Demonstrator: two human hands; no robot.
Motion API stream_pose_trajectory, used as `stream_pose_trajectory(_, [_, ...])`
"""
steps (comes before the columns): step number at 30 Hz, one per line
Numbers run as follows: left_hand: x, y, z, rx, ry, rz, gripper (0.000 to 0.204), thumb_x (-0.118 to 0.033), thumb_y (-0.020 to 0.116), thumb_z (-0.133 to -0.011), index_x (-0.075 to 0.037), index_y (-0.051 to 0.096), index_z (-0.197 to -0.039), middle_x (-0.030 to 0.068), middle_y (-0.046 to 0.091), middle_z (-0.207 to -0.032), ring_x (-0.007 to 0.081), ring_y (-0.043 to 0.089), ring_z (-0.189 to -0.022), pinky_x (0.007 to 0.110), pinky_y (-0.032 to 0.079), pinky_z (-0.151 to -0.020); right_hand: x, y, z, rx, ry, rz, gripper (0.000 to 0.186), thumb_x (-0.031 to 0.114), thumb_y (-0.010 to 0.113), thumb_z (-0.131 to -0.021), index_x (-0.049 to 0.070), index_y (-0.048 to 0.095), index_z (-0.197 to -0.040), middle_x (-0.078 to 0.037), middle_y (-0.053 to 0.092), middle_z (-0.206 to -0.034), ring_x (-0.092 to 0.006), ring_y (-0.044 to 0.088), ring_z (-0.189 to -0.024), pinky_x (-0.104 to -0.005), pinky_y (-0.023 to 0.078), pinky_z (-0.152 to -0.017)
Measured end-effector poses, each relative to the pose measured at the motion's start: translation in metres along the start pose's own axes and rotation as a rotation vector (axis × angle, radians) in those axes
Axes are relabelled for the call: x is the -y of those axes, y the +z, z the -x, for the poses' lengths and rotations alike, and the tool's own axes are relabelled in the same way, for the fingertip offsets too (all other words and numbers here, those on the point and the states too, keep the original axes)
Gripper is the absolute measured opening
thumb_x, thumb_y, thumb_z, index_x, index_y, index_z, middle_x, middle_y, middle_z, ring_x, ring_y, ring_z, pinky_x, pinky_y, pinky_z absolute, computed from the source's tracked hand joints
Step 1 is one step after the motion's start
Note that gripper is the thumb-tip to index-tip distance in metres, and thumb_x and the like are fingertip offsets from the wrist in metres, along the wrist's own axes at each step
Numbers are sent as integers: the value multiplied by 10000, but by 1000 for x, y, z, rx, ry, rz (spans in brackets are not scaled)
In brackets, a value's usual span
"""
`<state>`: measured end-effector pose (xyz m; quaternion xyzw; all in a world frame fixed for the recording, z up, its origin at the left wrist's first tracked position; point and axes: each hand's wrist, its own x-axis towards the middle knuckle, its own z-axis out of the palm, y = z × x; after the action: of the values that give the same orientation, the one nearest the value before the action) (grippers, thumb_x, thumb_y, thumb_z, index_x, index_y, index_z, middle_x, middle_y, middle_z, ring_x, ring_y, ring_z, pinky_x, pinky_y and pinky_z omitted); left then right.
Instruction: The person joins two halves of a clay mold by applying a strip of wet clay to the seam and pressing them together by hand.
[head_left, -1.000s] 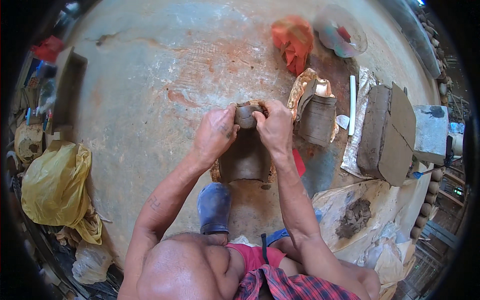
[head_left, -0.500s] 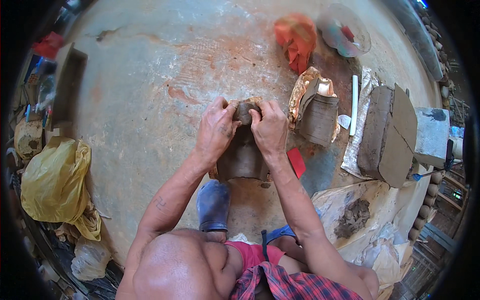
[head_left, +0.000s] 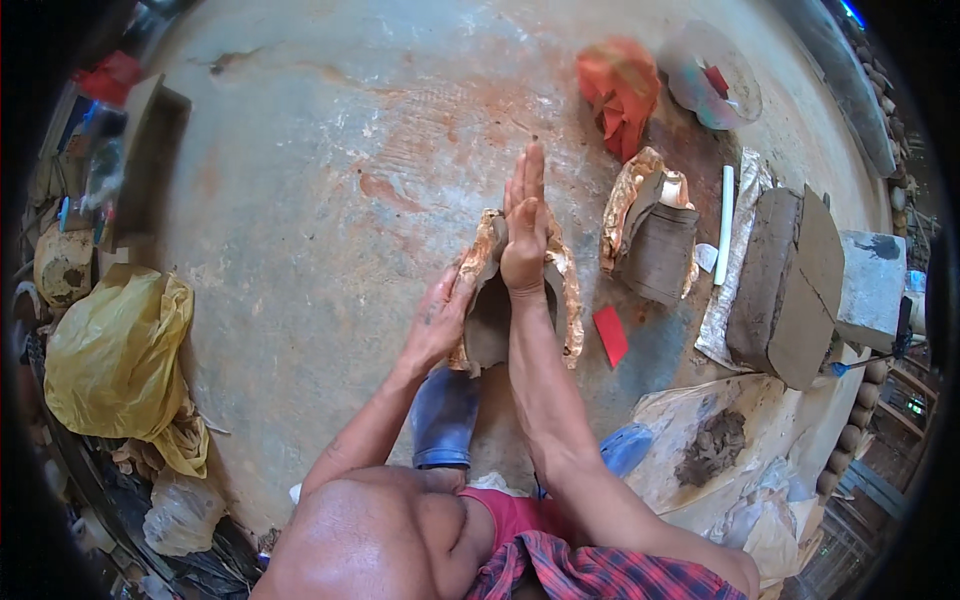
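In front of me on the floor stands a clay-lined mold half [head_left: 573, 310], with a pale, brown-stained rough rim and a hollow lined in dark grey clay [head_left: 487, 325]. My left hand [head_left: 440, 312] is at its left outer wall, fingers close together and curved against the side. Over the mold's narrow far end my right hand [head_left: 525, 235] is held edge-down, its fingers stretched straight away from me and nothing in them. The right hand and forearm hide part of the clay lining and the narrow end.
To the right stand a second clay-lined mold half [head_left: 655, 250], a white rod [head_left: 725, 225], a large clay block [head_left: 780, 285] and a grey concrete block [head_left: 870, 285]. A red card [head_left: 610, 336] lies nearer. Orange plastic [head_left: 620, 95] is beyond; a yellow bag [head_left: 115, 360] sits left.
Both hands were pinching clay at the mold's far end. The left has moved to the mold's left side; the right has let go and straightened out flat. The view has shifted slightly.
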<state>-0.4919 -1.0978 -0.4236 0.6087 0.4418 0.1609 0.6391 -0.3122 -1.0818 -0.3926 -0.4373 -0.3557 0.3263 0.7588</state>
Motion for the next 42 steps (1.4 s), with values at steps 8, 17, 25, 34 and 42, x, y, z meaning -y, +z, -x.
stream_pose_trajectory(8, [-21,6,12,-23,-119,116,514,-292,503,-1122,14,508,-1536,187,658,-1423,228,603,-1310,359,445,-1116,24,5,-10,49,-82,-61,820,593,404,-1093,231,22,-1722,-92,97,-1791,-308,108,-1644,-513,50,-1312])
stream_pose_trajectory(17, [-25,2,9,-23,-133,94,516,-262,532,-1107,35,509,-1529,198,660,-1426,224,601,-1334,351,456,-1107,16,1,-21,78,-68,-59,822,589,378,-1101,185,19,-1720,-77,70,-1794,-285,77,-1647,-491,37,-1313])
stream_pose_trajectory(25, [-13,-4,5,-51,-132,139,488,-250,537,-1097,19,547,-1504,190,707,-1348,217,642,-1251,359,475,-1080,3,14,-27,78,111,-20,942,745,360,-1034,231,-29,-1720,-85,48,-1797,-311,20,-1650,-531,-46,-1296])
stream_pose_trajectory(34, [-3,3,4,-1,-144,192,512,-256,532,-1099,40,521,-1517,205,660,-1434,204,591,-1334,345,433,-1135,-3,8,-16,56,88,-33,922,736,374,-1038,235,12,-1722,-74,66,-1797,-309,44,-1650,-532,-6,-1305])
stream_pose_trajectory(42, [13,1,5,-42,-125,214,467,-266,533,-1104,59,586,-1434,192,730,-1298,217,662,-1198,359,492,-1036,-10,19,12,-65,30,45,919,670,410,-1062,114,78,-1714,-129,181,-1771,-296,167,-1632,-485,120,-1315])
